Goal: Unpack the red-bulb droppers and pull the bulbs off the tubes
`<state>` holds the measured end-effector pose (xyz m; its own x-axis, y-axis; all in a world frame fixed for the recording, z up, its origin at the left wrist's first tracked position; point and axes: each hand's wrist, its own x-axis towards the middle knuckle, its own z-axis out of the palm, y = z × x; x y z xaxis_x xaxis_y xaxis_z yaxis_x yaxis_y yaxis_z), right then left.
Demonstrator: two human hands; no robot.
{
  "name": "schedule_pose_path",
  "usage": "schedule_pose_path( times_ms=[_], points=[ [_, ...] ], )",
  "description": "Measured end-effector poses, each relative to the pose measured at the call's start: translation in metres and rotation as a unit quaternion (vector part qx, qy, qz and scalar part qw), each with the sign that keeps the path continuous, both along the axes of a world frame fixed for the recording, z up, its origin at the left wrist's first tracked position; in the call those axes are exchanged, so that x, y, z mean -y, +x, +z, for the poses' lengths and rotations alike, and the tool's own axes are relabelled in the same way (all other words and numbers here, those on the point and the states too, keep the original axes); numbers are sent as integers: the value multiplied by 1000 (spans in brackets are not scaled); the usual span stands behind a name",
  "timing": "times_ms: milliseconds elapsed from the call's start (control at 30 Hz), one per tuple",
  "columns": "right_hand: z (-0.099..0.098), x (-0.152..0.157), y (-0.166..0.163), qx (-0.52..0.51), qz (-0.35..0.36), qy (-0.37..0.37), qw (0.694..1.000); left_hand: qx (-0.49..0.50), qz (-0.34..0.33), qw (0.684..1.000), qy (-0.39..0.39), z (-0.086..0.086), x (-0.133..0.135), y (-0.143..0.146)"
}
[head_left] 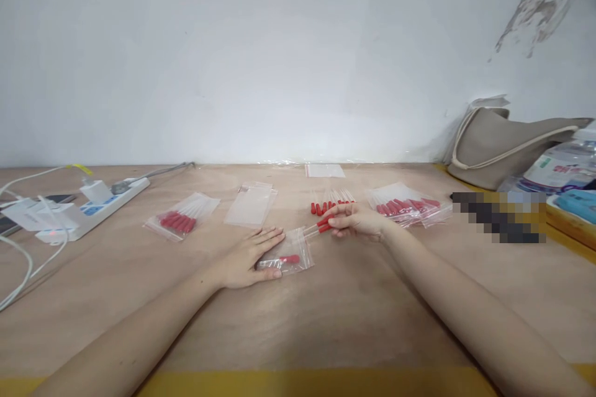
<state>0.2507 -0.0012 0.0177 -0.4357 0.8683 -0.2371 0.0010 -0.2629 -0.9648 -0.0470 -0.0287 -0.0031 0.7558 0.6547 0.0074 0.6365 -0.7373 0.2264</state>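
My left hand (244,260) lies flat with fingers stretched over a clear zip bag (305,254), pressing it to the table. Inside that bag is a dropper with a red rubber bulb (289,259). Between the fingertips of my right hand (357,222) are what look like two red-bulbed droppers (325,224), their clear tubes pointing left at the bag's mouth. Whether the tips are inside the bag is hard to tell. Just behind my right hand, several loose droppers (325,207) lie in a row, bulbs toward me, partly hidden by the hand.
Filled dropper bags lie at the left (178,222) and right (404,206). Flat bags (251,205) sit behind my left hand, another pack (325,170) by the wall. A power strip (100,208) with cables stands left; a grey bag (507,142) and plastic bottle (559,164) stand right.
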Motion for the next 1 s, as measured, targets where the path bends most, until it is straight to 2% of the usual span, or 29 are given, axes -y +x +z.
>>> schedule_pose_path(
  times_ms=[133,200,267,300,367,467,567,667,800,933,1000],
  points=[
    [20,-7,25,9,-72,74,995,-6,5,1000,-2,2,2,0],
    [32,-9,33,44,-117,149,981,-9,9,1000,-5,3,3,1],
    [41,-12,36,92,-161,251,950,-8,8,1000,-7,4,3,1],
    [42,-15,35,120,-179,311,926,-5,7,1000,-7,3,3,1],
    [37,-21,31,195,-204,432,857,0,5,1000,-7,2,3,0],
    [15,-31,21,331,-170,550,748,7,0,1000,-7,1,2,-1],
    [-10,-35,12,442,-114,564,689,9,-1,1000,-6,0,2,-2],
    [-25,-35,8,503,-91,576,638,12,1,1000,-6,1,2,-2],
    [-30,-36,5,530,-81,588,606,5,4,1000,-5,1,2,-1],
    [-32,-36,4,570,-60,599,558,-1,4,1000,-2,1,2,-1],
    [-32,-35,5,583,-63,597,547,3,3,1000,-2,1,2,-1]
  ],
)
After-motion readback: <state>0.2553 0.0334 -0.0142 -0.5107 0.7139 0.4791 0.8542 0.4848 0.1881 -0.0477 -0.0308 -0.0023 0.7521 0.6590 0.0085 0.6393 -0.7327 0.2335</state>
